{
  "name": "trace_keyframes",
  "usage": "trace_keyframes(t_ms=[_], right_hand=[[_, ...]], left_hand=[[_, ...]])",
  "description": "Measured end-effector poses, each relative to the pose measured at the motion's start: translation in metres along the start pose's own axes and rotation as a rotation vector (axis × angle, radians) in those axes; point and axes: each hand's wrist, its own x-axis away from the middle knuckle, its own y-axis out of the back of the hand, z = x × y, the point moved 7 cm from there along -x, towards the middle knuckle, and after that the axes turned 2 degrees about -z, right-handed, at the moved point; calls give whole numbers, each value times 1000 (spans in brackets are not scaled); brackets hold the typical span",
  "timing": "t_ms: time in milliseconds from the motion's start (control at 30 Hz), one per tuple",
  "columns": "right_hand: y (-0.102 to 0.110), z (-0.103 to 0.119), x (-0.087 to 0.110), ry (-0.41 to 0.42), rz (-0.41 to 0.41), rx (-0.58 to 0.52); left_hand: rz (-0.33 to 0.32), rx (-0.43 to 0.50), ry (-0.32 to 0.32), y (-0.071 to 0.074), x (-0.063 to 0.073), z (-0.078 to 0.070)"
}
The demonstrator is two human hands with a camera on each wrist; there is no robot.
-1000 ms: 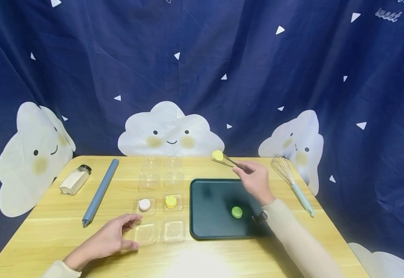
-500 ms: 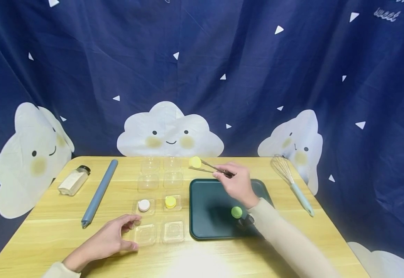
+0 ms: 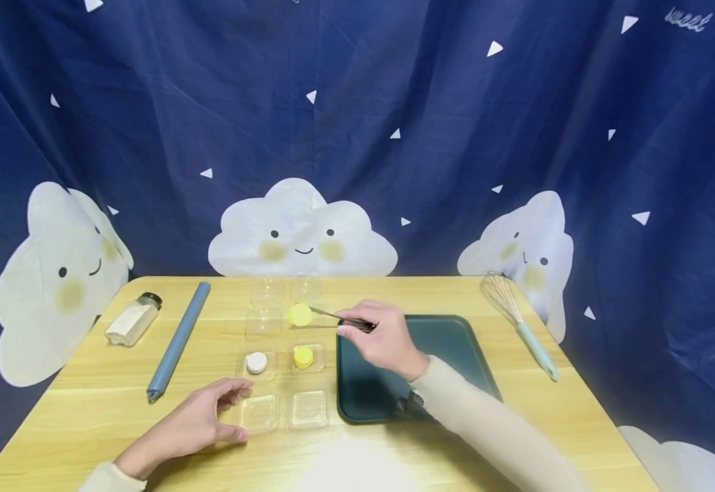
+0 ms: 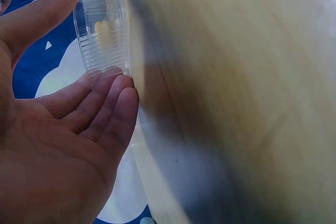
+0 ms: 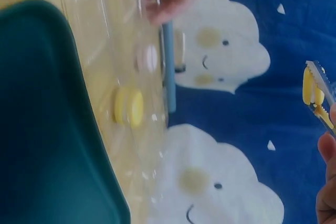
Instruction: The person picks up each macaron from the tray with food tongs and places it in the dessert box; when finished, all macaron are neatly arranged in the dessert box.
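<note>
My right hand (image 3: 384,338) grips metal tongs (image 3: 326,318) that pinch a yellow macaron (image 3: 300,314). In the head view, this macaron overlaps the far part of a clear plastic container (image 3: 308,410). Below it, another yellow macaron (image 3: 303,356) sits in one compartment, beside a pale pink macaron (image 3: 256,362) to its left. My left hand (image 3: 194,420) rests at the container's left side, thumb and fingers spread. The left wrist view shows its fairly straight fingers (image 4: 107,111) touching the ribbed plastic wall. The right wrist view shows serrated tong tips around the raised macaron.
A dark green tray (image 3: 363,396) lies right of the container, under my right forearm. The whisk (image 3: 520,324) is at the far right. Leftward are a blue-grey rolling pin (image 3: 179,342) and a black-capped jar (image 3: 134,319). A navy cloud-print curtain (image 3: 357,137) hangs behind the table.
My right hand has carried the tongs and yellow macaron left and slightly nearer, from over the tray to over the container. The green macaron is now hidden behind my sleeve. My left hand has stayed put.
</note>
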Motion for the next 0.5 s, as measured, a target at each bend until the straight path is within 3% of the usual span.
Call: trace_keyframes(t_ms=[200, 500], right_hand=[[-27, 8, 5, -3, 95, 22], [-65, 23, 23, -2, 317, 19]], left_hand=[[6, 30, -16, -1, 2, -1], [15, 49, -27, -1, 2, 0]])
